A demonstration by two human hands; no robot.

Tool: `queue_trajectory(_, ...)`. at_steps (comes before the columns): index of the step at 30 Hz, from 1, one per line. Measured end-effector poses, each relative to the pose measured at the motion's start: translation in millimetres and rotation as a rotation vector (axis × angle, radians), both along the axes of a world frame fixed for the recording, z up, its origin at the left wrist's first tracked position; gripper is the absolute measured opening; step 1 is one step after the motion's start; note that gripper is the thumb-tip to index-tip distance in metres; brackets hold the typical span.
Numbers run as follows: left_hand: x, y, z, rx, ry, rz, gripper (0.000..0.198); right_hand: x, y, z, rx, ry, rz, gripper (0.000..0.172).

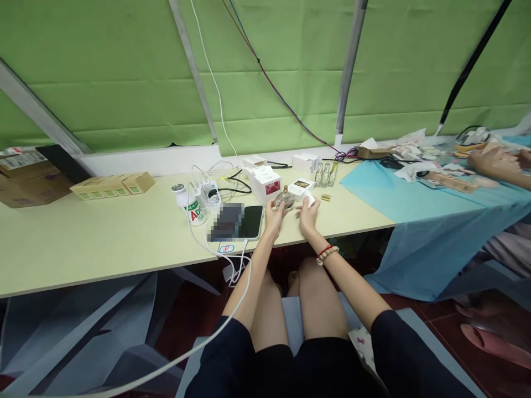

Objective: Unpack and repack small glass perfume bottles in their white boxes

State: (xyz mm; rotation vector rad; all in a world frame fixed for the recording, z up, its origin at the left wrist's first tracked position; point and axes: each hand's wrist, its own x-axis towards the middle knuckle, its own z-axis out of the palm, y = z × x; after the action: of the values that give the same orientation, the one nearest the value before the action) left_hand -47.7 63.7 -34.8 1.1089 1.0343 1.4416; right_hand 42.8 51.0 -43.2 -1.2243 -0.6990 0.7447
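My left hand (pixel 274 217) is closed around a round glass perfume bottle (pixel 285 199) with a gold neck, held over the front part of the table. Close beside it, my right hand (pixel 307 214) pinches a small white object (pixel 309 200); whether it is a cap or a piece of tissue I cannot tell. Just behind the hands lies a white box (pixel 301 186) with a dark picture on top. A gold cap (pixel 326 197) rests on the table to the right, near several slim glass spray bottles (pixel 326 174). An open white box (pixel 265 183) with a red picture stands behind my left hand.
Left of my hands are a phone (pixel 251 221), a blurred-out flat item (pixel 226 221), a white drink bottle (pixel 194 211) and a power strip (pixel 208 192) with cables. A white cable crosses my left arm. Rightward, a blue cloth (pixel 369 190) bears clutter near another person's hands (pixel 495 160).
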Motion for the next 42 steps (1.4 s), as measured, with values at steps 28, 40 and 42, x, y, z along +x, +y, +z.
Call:
queue_trajectory(28, 3.4, -15.6, 11.1, 0.117, 0.815, 0.125, 0.081, 128.7, -124.1, 42.0, -0.056, -0.844, 0.367, 0.055)
queue_trajectory(40, -5.9, -6.0, -5.8, 0.038, 0.334, -0.062, 0.076, 58.5, 1.0, 7.1, 0.100, -0.704, 0.585, 0.071)
queue_trajectory(42, -5.6, -2.8, -6.4, 0.042, 0.357, 0.000, 0.066, 77.2, 7.3, 9.5, 0.106, -0.890, 0.522, 0.083)
